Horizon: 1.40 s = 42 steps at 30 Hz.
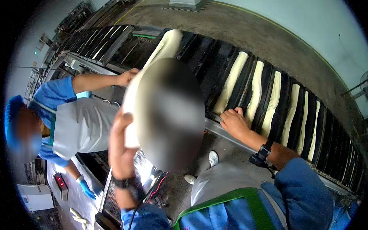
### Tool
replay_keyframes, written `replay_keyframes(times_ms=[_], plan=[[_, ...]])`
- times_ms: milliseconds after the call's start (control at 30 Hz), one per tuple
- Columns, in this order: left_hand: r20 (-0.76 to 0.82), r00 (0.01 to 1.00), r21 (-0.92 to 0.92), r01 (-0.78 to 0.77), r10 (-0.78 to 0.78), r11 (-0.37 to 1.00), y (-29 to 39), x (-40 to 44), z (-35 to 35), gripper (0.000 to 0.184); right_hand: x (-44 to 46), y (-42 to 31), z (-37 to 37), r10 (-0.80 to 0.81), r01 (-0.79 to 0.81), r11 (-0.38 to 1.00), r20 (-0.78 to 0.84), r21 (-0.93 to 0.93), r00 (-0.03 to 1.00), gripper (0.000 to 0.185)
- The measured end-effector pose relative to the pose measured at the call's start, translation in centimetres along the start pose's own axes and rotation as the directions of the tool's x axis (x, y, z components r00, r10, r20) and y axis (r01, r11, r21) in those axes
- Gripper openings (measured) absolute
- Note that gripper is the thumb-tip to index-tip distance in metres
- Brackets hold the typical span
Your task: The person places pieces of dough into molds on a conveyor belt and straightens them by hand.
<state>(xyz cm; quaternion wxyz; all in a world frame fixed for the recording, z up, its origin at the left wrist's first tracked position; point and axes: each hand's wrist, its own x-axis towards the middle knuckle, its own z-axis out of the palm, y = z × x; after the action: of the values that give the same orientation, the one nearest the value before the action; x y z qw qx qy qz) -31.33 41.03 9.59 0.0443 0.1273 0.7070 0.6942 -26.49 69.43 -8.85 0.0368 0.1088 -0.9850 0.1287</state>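
A long pale dough strip (167, 42) stretches from the black troughs down to my left hand (122, 145), whose fingers are wrapped round its lower end. A blurred oval hides much of the strip's middle. My right hand (235, 123) is at the near edge of the black trough rack (208, 53), its fingers curled and pressed together beside the lower ends of two dough strips (232, 81) (255, 92). What those fingers hold, if anything, is hidden. More pale strips (272, 101) (291, 115) lie lengthwise in troughs to the right.
At the left, a co-worker (56, 103) in blue reaches one bare hand (127, 77) to the strip. Their gloved hand (87, 190) is over a metal table (69, 204) with a red-lit display (61, 182) and small dough pieces (79, 217). A fan stands far right.
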Motion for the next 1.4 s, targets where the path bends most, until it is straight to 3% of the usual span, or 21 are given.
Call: replay_keyframes(times_ms=[33, 67, 100, 133, 167, 267, 367, 433, 467, 533, 667, 767, 833, 867, 900, 1033, 1100, 1167, 1267, 1300, 1400], plan=[[0.122, 0.938, -0.302, 0.346, -0.324, 0.888, -2.5, 3.3, 0.5, 0.052, 0.1, 0.0, -0.1, 0.004, -0.004, 1.0, 0.003, -0.002, 1.0, 0.012], [0.198, 0.882, -0.067, 0.447, -0.427, 0.892, -6.6, 5.7, 0.6, 0.056, 0.2, -0.2, -0.4, -0.01, 0.01, 1.0, -0.018, 0.014, 1.0, 0.011], [0.205, 0.877, -0.067, 0.456, -0.435, 0.888, -11.3, 7.8, 1.7, 0.056, 0.1, -0.2, -0.5, -0.021, 0.022, 0.999, -0.038, 0.03, 0.999, 0.01], [0.197, 0.961, 0.302, 0.127, -0.192, 0.945, -16.1, 9.7, 3.6, 0.058, 0.0, 0.0, -0.4, -0.034, 0.038, 0.998, -0.078, 0.052, 0.996, 0.009], [0.287, 0.956, 0.606, -0.224, 0.052, 0.763, -18.5, 10.9, 5.4, 0.06, 0.1, 0.2, -0.4, -0.026, 0.03, 0.998, -0.07, 0.055, 0.997, 0.009], [0.202, 0.973, 0.78, -0.231, 0.115, 0.581, -17.5, 11.4, 8.1, 0.042, 0.1, 0.2, -0.8, -0.013, 0.015, 0.996, -0.033, 0.087, 0.999, 0.015], [0.403, 0.913, 0.737, -0.364, 0.061, 0.569, -17.6, 11.7, 9.0, 0.029, 0.1, 0.3, -1.1, 0.0, 0.004, 0.994, -0.04, 0.11, 0.999, 0.014], [0.42, 0.877, 0.855, -0.296, -0.235, 0.426, -17.9, 12.0, 9.9, 0.027, 0.0, 0.5, -0.7, 0.004, 0.001, 0.994, -0.051, 0.106, 0.999, 0.007], [0.421, 0.876, 0.855, -0.295, -0.238, 0.426, -17.8, 11.8, 10.4, 0.027, 0.0, 0.5, -0.9, 0.003, 0.0, 0.994, -0.028, 0.108, 1.0, 0.011], [0.357, 0.896, 0.928, -0.307, -0.266, 0.211, -17.8, 11.6, 11.4, 0.017, 0.2, 0.6, -1.0, 0.005, -0.004, 0.994, -0.009, 0.11, 1.0, 0.015], [0.336, 0.905, 0.929, -0.271, -0.262, 0.252, -17.6, 11.4, 12.4, 0.017, 0.0, 0.4, -1.1, -0.001, 0.007, 0.996, -0.068, 0.09, 0.998, 0.011], [0.413, 0.885, 0.857, -0.299, -0.214, 0.419, -17.1, 10.0, 12.4, 0.015, -0.2, 0.4, -0.9, -0.015, 0.018, 0.998, -0.064, 0.052, 0.998, 0.008], [0.459, 0.872, 0.86, -0.389, -0.17, 0.331, -15.9, 8.9, 11.8, 0.024, -0.1, 0.3, -0.2, -0.006, 0.007, 1.0, -0.072, 0.014, 0.997, 0.009], [0.458, 0.888, 0.834, -0.412, -0.042, 0.366, -15.7, 7.8, 11.2, 0.026, -0.1, 0.5, 0.1, -0.04, 0.042, 0.999, -0.137, 0.009, 0.99, 0.009], [0.438, 0.895, 0.814, -0.435, 0.087, 0.384, -15.5, 6.6, 10.5, 0.028, 0.2, 0.0, -0.8, 0.003, -0.003, 1.0, -0.002, -0.027, 1.0, 0.014], [0.388, 0.921, 0.817, -0.365, 0.044, 0.447, -12.5, -0.3, 6.2, 0.026, 0.4, -0.6, -0.8, -0.025, 0.023, 0.999, -0.044, -0.036, 0.999, 0.017], [0.33, 0.944, 0.849, -0.294, -0.006, 0.438, -12.2, -4.4, 3.1, 0.026, 0.5, -0.1, 0.3, -0.112, 0.104, 0.989, -0.074, -0.102, 0.991, 0.018], [0.234, 0.972, 0.841, -0.218, 0.029, 0.495, -12.0, -8.8, -0.4, 0.025, 0.6, 0.6, 1.1, -0.032, 0.03, 0.987, -0.01, -0.156, 0.999, 0.019], [-0.059, 0.996, 0.819, 0.088, -0.069, 0.568, -10.8, -15.7, -5.6, 0.025, 1.4, -0.8, 0.1, 0.079, -0.04, 0.96, 0.132, -0.277, 0.988, 0.034], [-0.155, 0.981, 0.802, 0.194, -0.116, 0.566, -10.4, -18.0, -7.2, 0.025, 1.4, 0.6, 1.5, 0.002, 0.006, 0.969, 0.029, -0.249, 1.0, 0.031], [-0.374, 0.922, 0.724, 0.359, -0.102, 0.589, -10.8, -25.1, -11.1, 0.025, 1.8, 0.9, 2.0, 0.07, -0.062, 0.97, 0.026, -0.237, 0.997, 0.027]])
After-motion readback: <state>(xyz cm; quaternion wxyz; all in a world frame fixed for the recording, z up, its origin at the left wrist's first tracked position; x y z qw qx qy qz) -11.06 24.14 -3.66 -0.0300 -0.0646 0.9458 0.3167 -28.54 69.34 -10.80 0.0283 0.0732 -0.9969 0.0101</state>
